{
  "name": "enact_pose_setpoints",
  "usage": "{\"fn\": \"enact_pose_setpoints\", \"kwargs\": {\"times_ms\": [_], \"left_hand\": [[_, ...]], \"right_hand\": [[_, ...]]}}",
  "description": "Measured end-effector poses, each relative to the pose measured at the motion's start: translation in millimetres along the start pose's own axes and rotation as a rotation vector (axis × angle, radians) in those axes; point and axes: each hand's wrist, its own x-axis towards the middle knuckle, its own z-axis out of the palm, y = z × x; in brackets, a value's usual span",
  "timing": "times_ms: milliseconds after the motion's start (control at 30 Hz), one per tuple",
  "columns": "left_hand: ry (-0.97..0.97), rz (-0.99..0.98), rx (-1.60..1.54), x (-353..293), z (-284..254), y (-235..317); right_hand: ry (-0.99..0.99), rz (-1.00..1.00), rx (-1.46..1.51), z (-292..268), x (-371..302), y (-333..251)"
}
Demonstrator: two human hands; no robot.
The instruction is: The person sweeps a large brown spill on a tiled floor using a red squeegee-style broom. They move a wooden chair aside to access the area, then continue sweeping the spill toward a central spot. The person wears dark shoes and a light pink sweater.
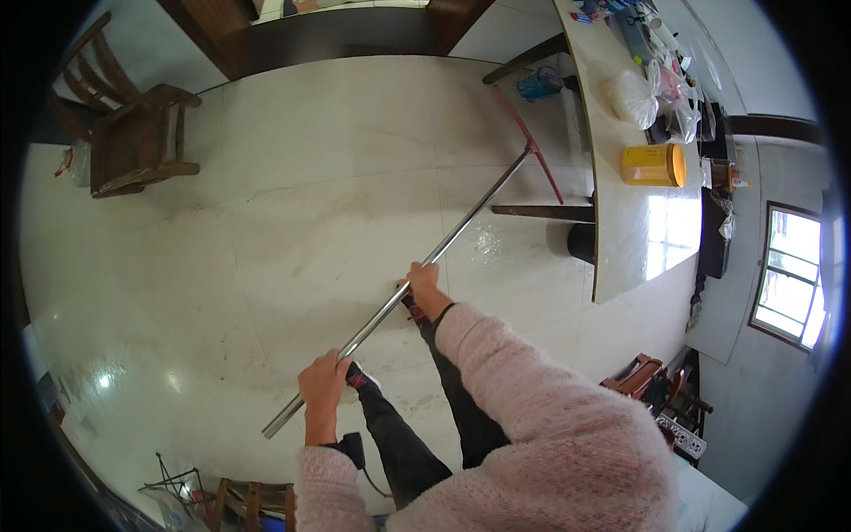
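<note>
A long floor squeegee with a shiny metal pole [470, 218] and a thin red head [545, 170] slants across the floor from lower left to upper right. My left hand [322, 385] is wrapped round the pole close to its near end. Farther along, about the middle of the pole, my right hand [425, 282] grips it too. The red head rests on the floor beside the table legs, partly in the table's shade. Pink fuzzy sleeves cover both my arms, and a dark band circles my left wrist.
A wooden chair [133, 146] stands at the far left. On the right is a table [620, 239] bearing a yellow jar [653, 166] and plastic bags [634, 96]. A blue bin [539, 83] and a black bin [581, 242] are under it. Dark doorway trim [337, 35] spans the far side.
</note>
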Motion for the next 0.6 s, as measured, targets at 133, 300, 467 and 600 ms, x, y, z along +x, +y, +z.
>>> {"fn": "enact_pose_setpoints", "kwargs": {"times_ms": [133,300,467,600], "left_hand": [[0.049,0.074,0.024,69,12,67],[-0.156,-0.054,-0.029,80,24,103],[-0.214,-0.106,-0.088,21,32,74],[-0.265,-0.249,-0.1,-55,28,18]], "right_hand": [[-0.063,0.128,0.062,-25,75,-65],[-0.068,0.196,-0.169,-39,118,-81],[-0.329,-0.282,-1.418,-45,92,-24],[-0.375,-0.556,-1.743,-25,24,54]]}}
